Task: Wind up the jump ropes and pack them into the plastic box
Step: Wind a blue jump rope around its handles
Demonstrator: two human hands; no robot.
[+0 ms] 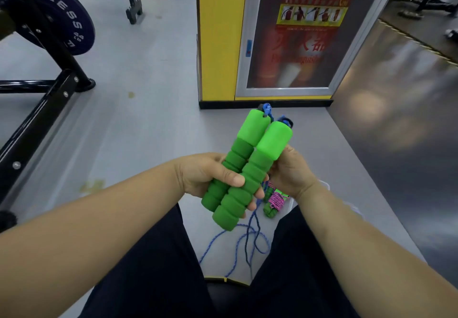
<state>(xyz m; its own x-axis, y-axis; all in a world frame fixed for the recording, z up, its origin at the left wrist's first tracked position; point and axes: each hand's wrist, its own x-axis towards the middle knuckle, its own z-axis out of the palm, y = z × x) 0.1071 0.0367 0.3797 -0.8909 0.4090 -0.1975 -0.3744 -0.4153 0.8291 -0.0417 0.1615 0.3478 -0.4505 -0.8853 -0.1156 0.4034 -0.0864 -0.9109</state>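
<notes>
Gym floor (138, 74); L fingers (259, 192) round handles (250, 169)

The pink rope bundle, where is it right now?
In the head view, the pink rope bundle sits just right of centre, directly under the right hand, next to the lower ends of the green handles and by the loose blue rope.
</notes>
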